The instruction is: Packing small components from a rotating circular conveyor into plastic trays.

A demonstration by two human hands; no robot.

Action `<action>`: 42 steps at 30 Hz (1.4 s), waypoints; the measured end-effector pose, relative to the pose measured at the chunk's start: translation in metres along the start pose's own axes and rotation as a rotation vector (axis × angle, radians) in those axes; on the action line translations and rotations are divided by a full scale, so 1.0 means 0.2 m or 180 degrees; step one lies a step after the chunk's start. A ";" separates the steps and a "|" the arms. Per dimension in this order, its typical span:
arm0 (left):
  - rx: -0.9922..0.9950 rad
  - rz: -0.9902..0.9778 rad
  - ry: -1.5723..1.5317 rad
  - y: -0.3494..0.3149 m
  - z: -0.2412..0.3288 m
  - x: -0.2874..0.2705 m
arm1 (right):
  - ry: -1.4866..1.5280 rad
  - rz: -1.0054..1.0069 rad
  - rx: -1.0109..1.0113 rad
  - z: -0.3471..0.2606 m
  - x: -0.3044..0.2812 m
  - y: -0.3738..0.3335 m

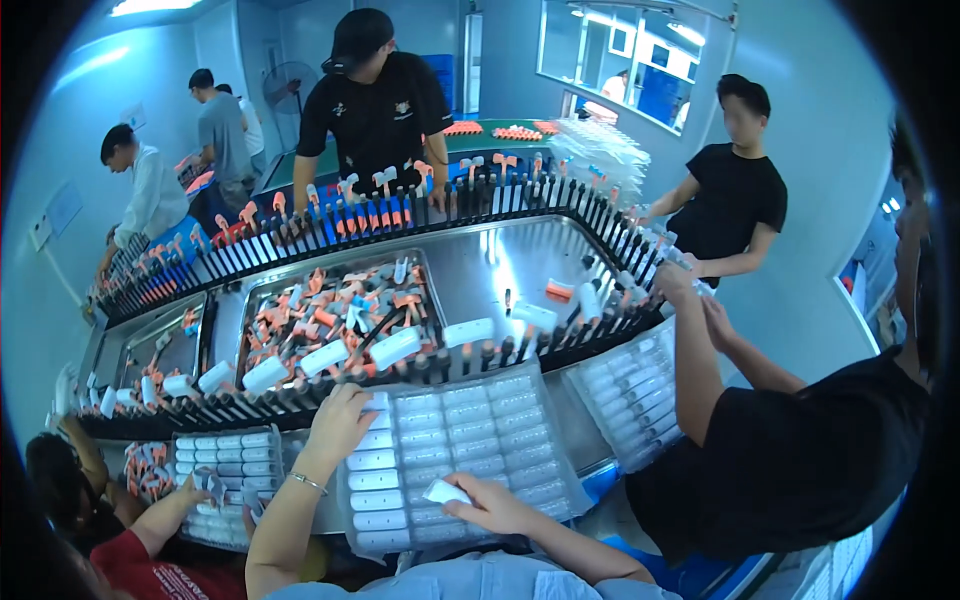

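Observation:
A translucent blister tray [520,420] lies in front of me, tilted slightly. Down its left column run several white, rounded rectangular plastic pieces [379,503]; the other columns show see-through pockets. At the tray's upper left corner my left hand [343,418] has its fingers closed on a white plastic piece [377,401], partly hidden by the fingers. Over the tray's lower middle, my right hand [495,505] pinches a small white piece [444,492] between thumb and fingers. The exact kind of these pieces cannot be made out.
Beyond the tray runs a conveyor loop of black upright holders [400,222] carrying white and orange parts. Inside it a metal tray [437,300] holds a heap of orange and grey parts. Co-workers stand close on both sides, one with another blister tray [635,395] at right.

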State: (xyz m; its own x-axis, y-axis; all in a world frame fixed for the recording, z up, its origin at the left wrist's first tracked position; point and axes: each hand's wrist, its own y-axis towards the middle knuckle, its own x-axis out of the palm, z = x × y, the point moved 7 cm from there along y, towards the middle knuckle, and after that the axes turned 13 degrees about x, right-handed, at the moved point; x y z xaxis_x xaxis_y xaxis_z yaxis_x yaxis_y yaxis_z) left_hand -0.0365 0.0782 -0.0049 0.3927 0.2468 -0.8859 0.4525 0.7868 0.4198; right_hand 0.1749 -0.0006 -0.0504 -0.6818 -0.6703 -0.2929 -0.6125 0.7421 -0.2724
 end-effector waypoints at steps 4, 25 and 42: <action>-0.0346 -0.0110 -0.0058 -0.01 -0.12 0.08 | -0.0048 -0.0029 -0.0110 -0.01 0.01 0.02; 0.0182 -0.0260 0.0024 0.07 0.00 0.09 | 0.0147 -0.0287 0.0071 0.02 0.00 0.02; -0.0925 0.0738 -0.3562 0.19 0.35 0.29 | 0.1067 0.0086 -0.0009 0.08 -0.08 0.01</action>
State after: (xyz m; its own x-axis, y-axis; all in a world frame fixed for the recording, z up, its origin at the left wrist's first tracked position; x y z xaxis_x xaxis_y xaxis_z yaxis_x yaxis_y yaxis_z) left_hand 0.0602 0.0826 -0.0263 0.9906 -0.1191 -0.0672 0.1354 0.9234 0.3592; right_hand 0.1911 0.0107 -0.0610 -0.7910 -0.6115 0.0178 -0.5933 0.7598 -0.2659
